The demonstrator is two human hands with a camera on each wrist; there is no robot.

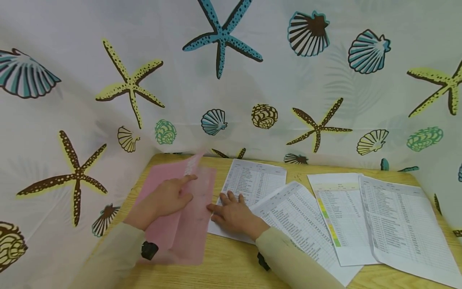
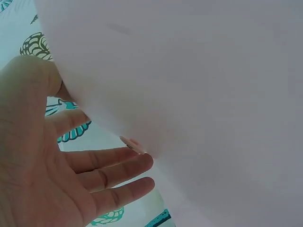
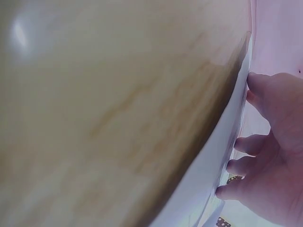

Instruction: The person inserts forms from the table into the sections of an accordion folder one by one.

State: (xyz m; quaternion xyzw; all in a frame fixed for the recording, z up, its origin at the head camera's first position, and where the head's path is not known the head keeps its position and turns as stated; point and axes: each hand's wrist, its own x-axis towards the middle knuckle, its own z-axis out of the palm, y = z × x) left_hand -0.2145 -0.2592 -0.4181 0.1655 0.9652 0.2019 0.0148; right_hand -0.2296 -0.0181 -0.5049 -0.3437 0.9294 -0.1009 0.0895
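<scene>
In the head view my left hand (image 1: 167, 199) is at the raised cover of a pink folder (image 1: 159, 180) on the left of the table. Its index finger and thumb point to the right. The left wrist view shows the palm and mostly straight fingers at the edge of a pale sheet (image 2: 203, 94), with the thumb tip hidden behind it. My right hand (image 1: 232, 214) rests palm down on a printed sheet (image 1: 252, 176), thumb and index finger near its left edge, beside the folder. In the right wrist view the fingertips touch the paper (image 3: 208, 156).
Another printed sheet (image 1: 299, 216) overlaps the first, partly under the right forearm. Two more sheets lie right: one with a coloured strip (image 1: 343, 220), one a printed list (image 1: 400, 224). The wooden table (image 1: 223, 265) meets a curtain patterned with starfish and shells (image 1: 252, 92).
</scene>
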